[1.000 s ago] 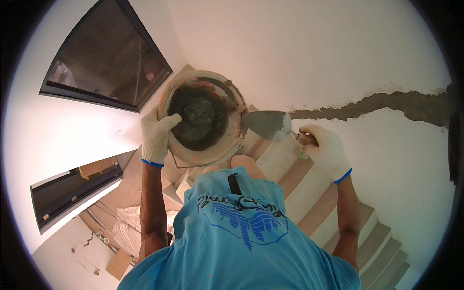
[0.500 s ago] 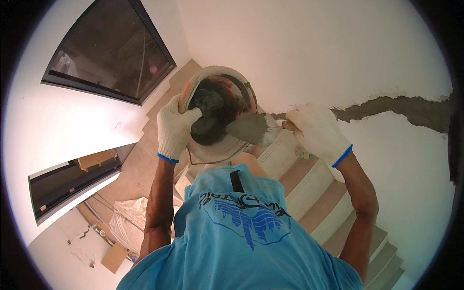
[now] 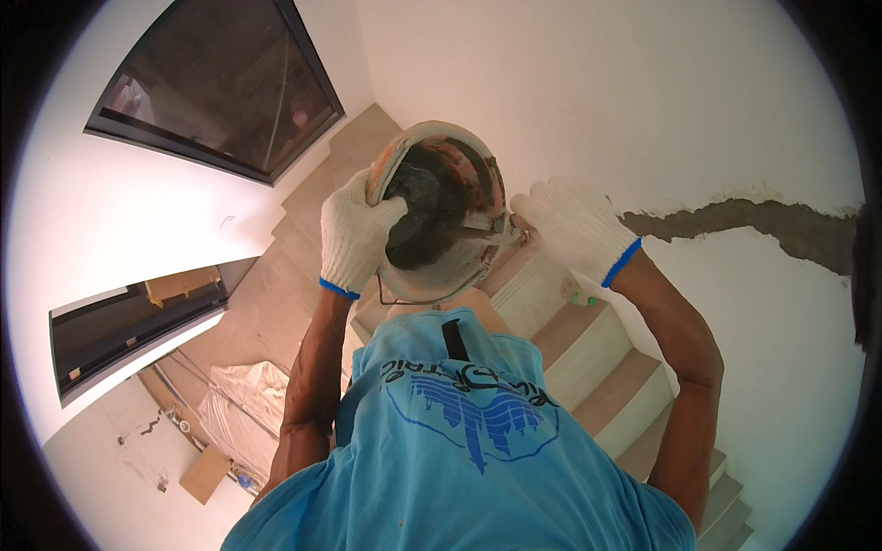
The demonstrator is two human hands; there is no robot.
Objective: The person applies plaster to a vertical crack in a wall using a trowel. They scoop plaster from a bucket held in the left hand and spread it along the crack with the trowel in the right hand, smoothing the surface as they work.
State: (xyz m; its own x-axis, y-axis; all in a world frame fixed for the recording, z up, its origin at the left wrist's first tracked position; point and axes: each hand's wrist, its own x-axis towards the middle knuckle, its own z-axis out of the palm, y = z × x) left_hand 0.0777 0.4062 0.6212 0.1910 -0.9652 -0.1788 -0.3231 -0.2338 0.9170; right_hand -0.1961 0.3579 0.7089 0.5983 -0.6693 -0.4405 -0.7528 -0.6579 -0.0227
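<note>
My left hand (image 3: 356, 237), in a white knit glove with a blue cuff, grips the left rim of a tilted bucket (image 3: 430, 286). Its thumb is hooked over the edge. Dark grey wet mortar (image 3: 415, 188) lies inside, and the inner wall is smeared with orange and grey. My right hand (image 3: 571, 225), gloved the same way, is closed round the handle of a trowel (image 3: 476, 235), which the fingers mostly cover. The blade, seen nearly edge-on, reaches over the bucket's right rim into its mouth.
Tiled stairs (image 3: 574, 344) run down at the right beside a white wall (image 3: 588, 83). A rough grey strip (image 3: 735, 217) crosses that wall. Dark-framed windows (image 3: 216, 87) are at the left. Below lie crumpled sheeting (image 3: 243, 404) and a brown board (image 3: 209, 475).
My right hand has moved left toward the bucket, and the trowel blade has turned from flat to nearly edge-on. The left hand and bucket have shifted slightly right.
</note>
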